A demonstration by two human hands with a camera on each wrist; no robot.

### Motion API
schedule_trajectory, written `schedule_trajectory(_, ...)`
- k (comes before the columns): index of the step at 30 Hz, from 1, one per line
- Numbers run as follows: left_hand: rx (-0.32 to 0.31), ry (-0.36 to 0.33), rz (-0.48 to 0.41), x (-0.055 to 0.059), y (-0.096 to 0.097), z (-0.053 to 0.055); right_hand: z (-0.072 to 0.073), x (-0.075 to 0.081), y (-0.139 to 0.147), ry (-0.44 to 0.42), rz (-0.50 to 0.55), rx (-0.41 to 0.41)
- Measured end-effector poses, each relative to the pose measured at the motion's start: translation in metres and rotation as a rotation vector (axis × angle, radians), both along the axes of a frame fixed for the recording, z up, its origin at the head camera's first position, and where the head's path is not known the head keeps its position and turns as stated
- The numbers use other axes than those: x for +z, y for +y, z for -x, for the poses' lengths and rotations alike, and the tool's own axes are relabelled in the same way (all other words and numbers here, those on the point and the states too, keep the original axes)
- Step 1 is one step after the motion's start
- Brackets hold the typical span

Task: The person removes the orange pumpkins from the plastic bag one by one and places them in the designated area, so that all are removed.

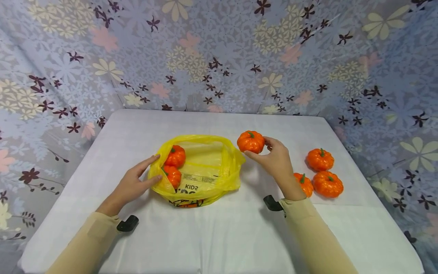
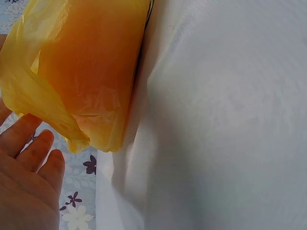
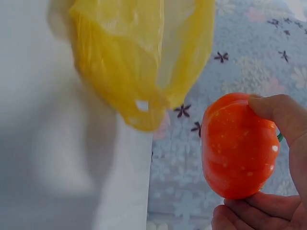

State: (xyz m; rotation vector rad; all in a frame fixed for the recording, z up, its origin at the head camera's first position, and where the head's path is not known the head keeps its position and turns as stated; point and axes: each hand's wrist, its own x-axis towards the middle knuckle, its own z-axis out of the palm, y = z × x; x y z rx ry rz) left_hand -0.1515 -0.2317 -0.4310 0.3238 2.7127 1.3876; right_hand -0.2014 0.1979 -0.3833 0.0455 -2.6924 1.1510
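My right hand point(image 1: 275, 157) holds a small orange pumpkin point(image 1: 251, 142) with a green stem, thumb on one side and fingers on the other. It is raised just right of a yellow plastic bag point(image 1: 232, 167), whose mouth faces up. Inside the bag, at its left, sit two more orange pumpkins point(image 1: 176, 156). My left hand point(image 1: 131, 185) is at the bag's left rim, thumb and fingers spread apart against the film. In the left wrist view several fingers point(image 2: 29, 160) extend loosely beside the bag. The right wrist view shows the held pumpkin point(image 3: 237, 146) sideways.
Three more orange pumpkins point(image 1: 327, 184) stand on the right of the white-covered table point(image 1: 219, 243), one partly behind my right wrist. A flowered cloth point(image 1: 219, 57) hangs behind the table and at its sides. Black wrist devices point(image 1: 127, 223) stick out at both sleeves.
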Motion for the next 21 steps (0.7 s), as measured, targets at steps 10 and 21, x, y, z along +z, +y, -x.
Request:
schedule_trajectory(10, 0.009, -0.015, 0.004, 0.001, 0.002, -0.001, -0.007, 0.006, 0.039, -0.031, -0.028, -0.072)
schedule_trajectory(21, 0.008, -0.033, -0.009, 0.003, 0.006, -0.001, -0.019, 0.013, 0.08, -0.077, -0.001, -0.152)
